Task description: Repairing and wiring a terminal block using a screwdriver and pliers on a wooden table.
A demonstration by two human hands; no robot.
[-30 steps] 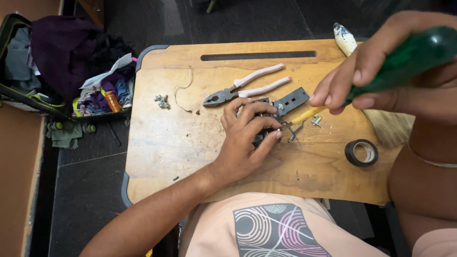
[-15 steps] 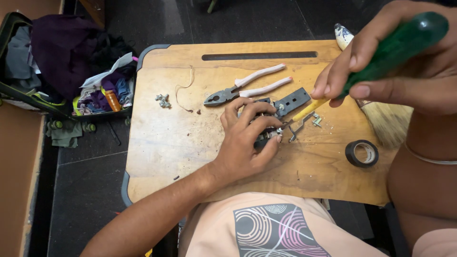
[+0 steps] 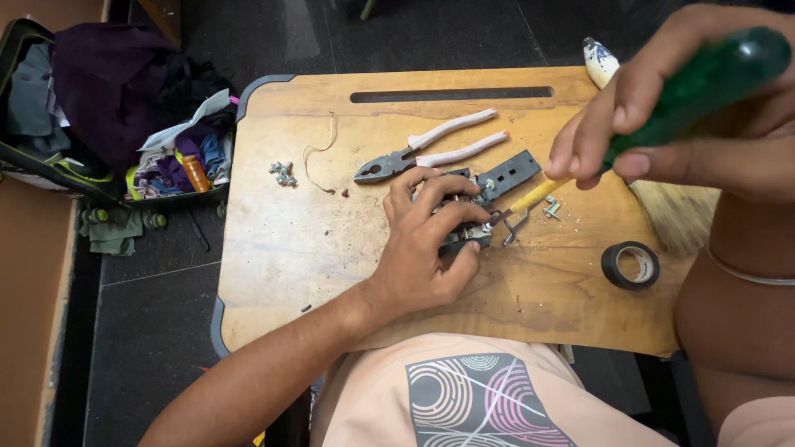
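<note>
My left hand (image 3: 426, 240) presses down on a small dark electrical part (image 3: 464, 236) on the wooden desk (image 3: 290, 248), fingers curled around it. My right hand (image 3: 662, 116) grips a green-handled screwdriver (image 3: 704, 83); its yellow shaft (image 3: 534, 197) slants down, and the tip meets the part at my left fingertips. A dark plastic strip (image 3: 507, 175) lies just behind the part. Pliers with pink handles (image 3: 431, 153) lie behind my left hand.
A roll of black tape (image 3: 630, 265) sits at the right of the desk, beside a straw brush (image 3: 675, 215). Small screws (image 3: 283, 173) and a bit of wire (image 3: 319, 157) lie at the left. An open bag of clothes (image 3: 108, 108) is on the floor, left.
The screwdriver's handle has swung a little higher and to the right. My left hand stays on the part with hardly any shift.
</note>
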